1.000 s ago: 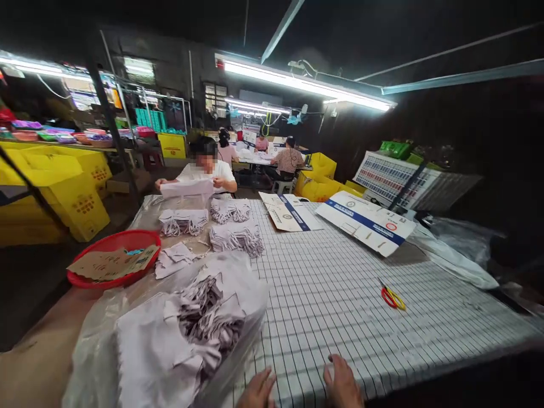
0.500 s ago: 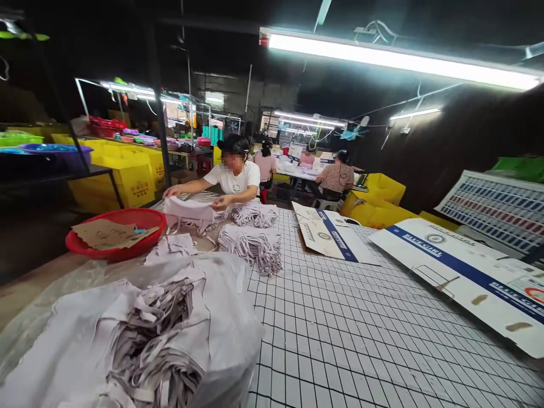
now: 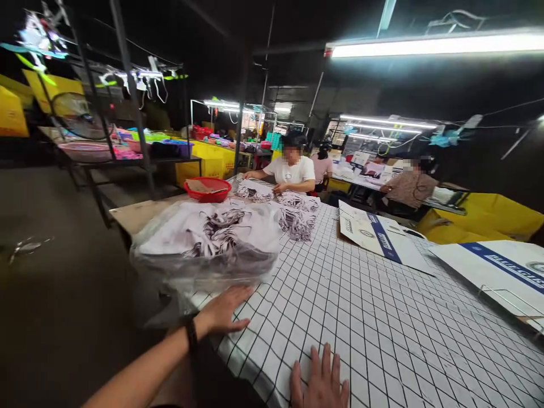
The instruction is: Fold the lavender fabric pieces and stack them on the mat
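Note:
My left hand (image 3: 224, 310) lies at the near left edge of the table, fingers stretched out and thumb apart, right beside a clear plastic bag (image 3: 238, 267). Bunched in that bag are pale fabric pieces (image 3: 178, 229) with strap-like edges. Spread fingers of my right hand (image 3: 321, 381) rest flat on the black-and-white grid tablecloth (image 3: 340, 300); its wrist is cut off by the bottom of the view. Neither hand holds anything.
Across the table a person in a white shirt (image 3: 297, 170) handles fabric beside a red basin (image 3: 208, 190). More fabric stacks (image 3: 297, 221) lie past the bag. Flattened cartons (image 3: 378, 235) cover the right side. Yellow bins (image 3: 480, 218) and a dark floor (image 3: 63, 294) flank the table.
The view has pulled back and swung left, so the bag looks smaller and farther off. Both my hands have come into view on the table. The co-worker's hands have lowered the fabric.

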A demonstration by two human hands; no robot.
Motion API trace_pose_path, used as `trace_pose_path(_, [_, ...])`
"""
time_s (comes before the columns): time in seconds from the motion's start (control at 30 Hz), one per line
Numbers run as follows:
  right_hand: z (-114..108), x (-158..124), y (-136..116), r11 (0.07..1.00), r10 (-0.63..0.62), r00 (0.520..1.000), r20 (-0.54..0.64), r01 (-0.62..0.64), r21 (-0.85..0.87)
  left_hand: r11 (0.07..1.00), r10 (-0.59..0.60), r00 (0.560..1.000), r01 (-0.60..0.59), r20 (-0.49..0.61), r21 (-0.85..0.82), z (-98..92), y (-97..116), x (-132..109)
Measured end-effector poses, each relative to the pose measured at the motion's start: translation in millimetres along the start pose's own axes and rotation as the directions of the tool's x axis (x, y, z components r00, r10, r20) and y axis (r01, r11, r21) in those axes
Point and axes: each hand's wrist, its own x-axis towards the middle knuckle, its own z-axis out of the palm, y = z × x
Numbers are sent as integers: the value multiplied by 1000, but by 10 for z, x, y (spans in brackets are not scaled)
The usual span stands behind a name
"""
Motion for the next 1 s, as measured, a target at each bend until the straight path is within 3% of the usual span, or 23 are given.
trace_pose_path(0.17, [-185, 53, -77, 999, -17, 998, 57, 15, 39, 998, -27, 999, 29, -44, 55, 61, 45, 12])
trace_pose_path(0.53, [-158, 48, -78, 997, -34, 999, -23, 35, 64, 997, -24, 999, 27, -41, 73, 31, 100, -1])
trace_pose_path(0.73, [52, 117, 134, 944, 38, 997, 61, -56, 326, 998, -38, 999, 39, -8, 57, -4, 123, -35])
trace_pose_path(0.8, [37, 371, 298, 873, 34, 990, 139, -97, 477, 998, -48, 999, 47, 3, 40, 13, 97, -49])
trace_pose_path(0.87, [-77, 833, 439, 801, 2, 982, 190, -115, 588, 999, -50, 999, 50, 3, 19, 55, 38, -67])
trace_pose_path(0.93, [-256, 1480, 500, 769, 44, 978, 204, -163, 618, 999, -44, 999, 44, -15, -1, 120, -51, -88])
trace_pose_path(1.0, [-417, 2241, 458, 660, 91, 934, 347, -317, 681, 1000, -13, 1000, 13, -20, -20, 197, -149, -113])
